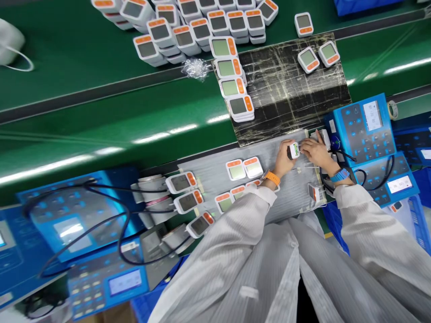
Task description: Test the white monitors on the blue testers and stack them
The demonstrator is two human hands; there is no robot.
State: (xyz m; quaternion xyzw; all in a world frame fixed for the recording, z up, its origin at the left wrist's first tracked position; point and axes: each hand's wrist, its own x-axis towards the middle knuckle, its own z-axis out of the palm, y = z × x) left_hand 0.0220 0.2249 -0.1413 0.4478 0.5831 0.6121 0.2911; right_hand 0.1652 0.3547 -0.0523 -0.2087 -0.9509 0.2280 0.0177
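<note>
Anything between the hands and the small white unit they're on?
Nothing visible. The left hand and right hand reach the small white unit from either side and touch it directly, with no object between them.

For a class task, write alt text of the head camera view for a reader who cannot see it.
The left hand and right hand hold a white orange-edged digital monitor over a grey mat, beside a blue control panel; more monitors stand stacked on a green conveyor belt.
</note>
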